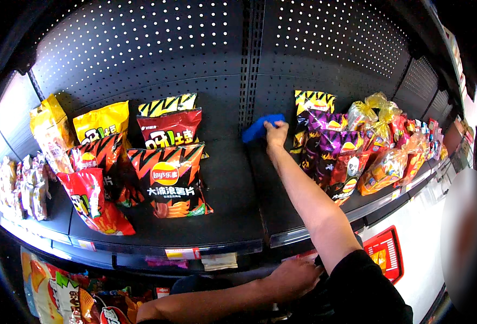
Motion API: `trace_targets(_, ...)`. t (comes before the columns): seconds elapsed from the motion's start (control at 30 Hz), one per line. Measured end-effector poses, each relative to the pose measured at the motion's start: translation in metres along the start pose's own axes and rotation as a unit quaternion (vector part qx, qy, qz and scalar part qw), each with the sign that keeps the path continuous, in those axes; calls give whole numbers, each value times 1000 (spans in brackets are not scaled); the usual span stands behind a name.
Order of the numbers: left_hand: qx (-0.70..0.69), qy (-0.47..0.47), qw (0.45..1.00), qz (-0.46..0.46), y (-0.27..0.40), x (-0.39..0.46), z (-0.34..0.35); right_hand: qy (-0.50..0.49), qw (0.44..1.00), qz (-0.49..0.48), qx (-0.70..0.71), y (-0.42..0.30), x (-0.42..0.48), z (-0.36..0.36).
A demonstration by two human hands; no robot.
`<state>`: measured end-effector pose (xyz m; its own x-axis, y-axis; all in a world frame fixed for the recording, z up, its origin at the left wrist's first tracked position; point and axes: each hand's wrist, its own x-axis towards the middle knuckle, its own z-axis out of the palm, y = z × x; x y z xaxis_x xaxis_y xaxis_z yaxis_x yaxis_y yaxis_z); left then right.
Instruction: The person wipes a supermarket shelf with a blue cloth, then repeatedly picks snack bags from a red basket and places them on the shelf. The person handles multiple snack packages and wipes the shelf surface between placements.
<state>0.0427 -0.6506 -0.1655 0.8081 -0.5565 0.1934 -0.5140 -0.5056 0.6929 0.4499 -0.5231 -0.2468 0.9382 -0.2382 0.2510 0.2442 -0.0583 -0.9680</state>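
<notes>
My right hand reaches over the black shelf and holds a blue cloth against the rear of the shelf, near the slotted upright. Just right of it stand purple and black chip bags. Left of it, a Lay's chip bag stands in front of a dark red snack bag. My left hand is low, below the shelf's front edge and close to my body. Its fingers are in shadow, so whether it holds anything does not show.
More snack bags and small wrapped packs stand at the left. Gift-wrapped bags line the right section. A price rail runs along the front. Large chip bags lie lower left. A red basket is on the floor at right.
</notes>
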Motion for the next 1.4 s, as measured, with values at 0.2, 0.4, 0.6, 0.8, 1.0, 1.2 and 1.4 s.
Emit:
trace_targets(0.2,50,-130,986,-91,-11,-5,-20,-95,973,180,105,-39,-40,19)
trace_targets(0.4,106,-81,989,-64,-8,-5,-12,-98,957,-200,188,-160,11,29)
trace_targets(0.6,111,-65,991,-43,-15,-9,3,-36,870,-480,102,-347,36,25)
trace_targets(0.8,158,-32,987,-23,-10,-11,7,-40,850,-521,-68,-314,-4,34)
trace_targets(1.0,172,-33,984,13,-11,-13,19,-127,899,-415,-62,-192,-48,17)
trace_targets(1.2,175,-53,983,-5,-12,-10,13,-190,923,-312,-121,-108,-81,10)
trace_targets(1.4,154,-102,979,-86,-16,-3,1,-232,940,-211,-133,-65,-87,12)
